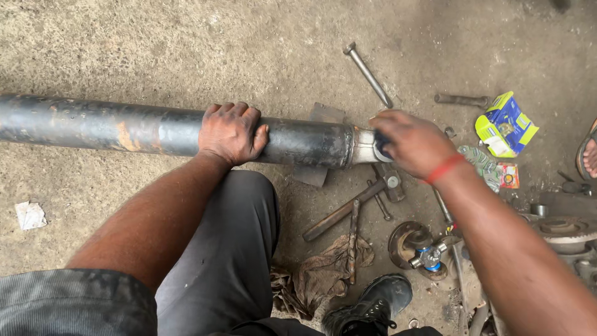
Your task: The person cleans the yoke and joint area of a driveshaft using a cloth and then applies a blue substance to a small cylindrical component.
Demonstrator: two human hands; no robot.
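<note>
A long dark steel shaft tube (112, 127) lies across the concrete floor from the left edge to the middle. My left hand (231, 132) rests over the top of it, fingers wrapped on the tube. My right hand (413, 143), with a red band on the wrist, covers the shaft's bright metal end (364, 146) and grips something dark there; what it holds is hidden by the fingers. A hammer (348, 208) lies on the floor just below that end.
A long steel bolt (368, 74) and a short rod (461, 99) lie beyond the shaft. A yellow-blue packet (507, 124), a cross joint with a flange (423, 252), a rag (326, 270), metal discs (566, 227) and my black shoe (373, 302) crowd the right. Another person's foot (587, 152) shows at the right edge.
</note>
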